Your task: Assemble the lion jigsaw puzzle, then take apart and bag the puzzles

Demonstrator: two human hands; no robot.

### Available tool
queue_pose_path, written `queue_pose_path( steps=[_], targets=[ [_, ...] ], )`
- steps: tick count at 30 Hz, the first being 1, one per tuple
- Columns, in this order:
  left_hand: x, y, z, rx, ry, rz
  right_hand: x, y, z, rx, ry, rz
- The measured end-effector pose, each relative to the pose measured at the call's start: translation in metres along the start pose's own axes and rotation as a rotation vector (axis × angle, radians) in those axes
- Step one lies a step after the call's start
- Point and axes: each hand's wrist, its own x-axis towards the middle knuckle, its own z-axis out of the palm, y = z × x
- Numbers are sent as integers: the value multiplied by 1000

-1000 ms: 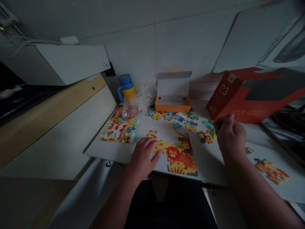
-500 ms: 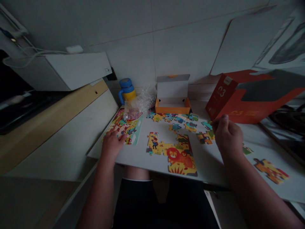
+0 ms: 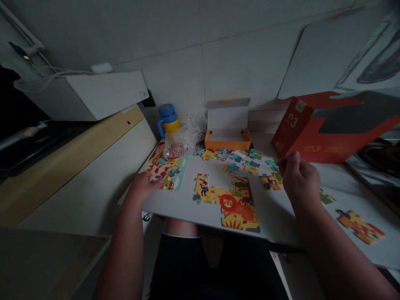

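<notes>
My left hand (image 3: 144, 184) lies over the near left part of a colourful picture sheet (image 3: 178, 179), fingers stretched out and apart. Loose pieces rest on that sheet. To the right, my right hand (image 3: 298, 177) is raised at the corner of the orange box, its fingers pinched together. Whatever is between those fingertips is too dark to make out. Between my hands lies a partly joined jigsaw puzzle (image 3: 239, 208) with lions and a small figure in blue. Several loose puzzle pieces (image 3: 231, 167) spread behind it, and a few joined ones (image 3: 361, 226) lie right of my right forearm.
An open small orange box (image 3: 228, 144) stands against the wall. Beside it are crumpled clear plastic (image 3: 190, 131) and a blue-yellow flask (image 3: 168, 121). A large orange-red box (image 3: 312, 133) stands at right, a white box (image 3: 106, 93) at upper left. The white table's (image 3: 187, 206) front edge is above my legs.
My left hand has shifted slightly left over the picture sheet and its fingers have turned. My right hand keeps its pinch in nearly the same spot. The view has tilted slightly.
</notes>
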Motion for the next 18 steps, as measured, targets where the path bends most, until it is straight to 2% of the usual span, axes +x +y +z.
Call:
queue_pose_path(
  steps=[7, 10, 14, 18],
  targets=[
    [0, 5, -2, -211, -27, -85, 1, 3, 2, 21, 4, 4],
    [-2, 1, -5, -153, -22, -137, 1, 4, 3, 23, 7, 3],
    [-4, 0, -10, -8, -54, -94, 1, 2, 2, 13, -2, -4],
    [-5, 6, -15, -78, -86, -100, 1, 4, 2, 43, -5, -34]
  ],
)
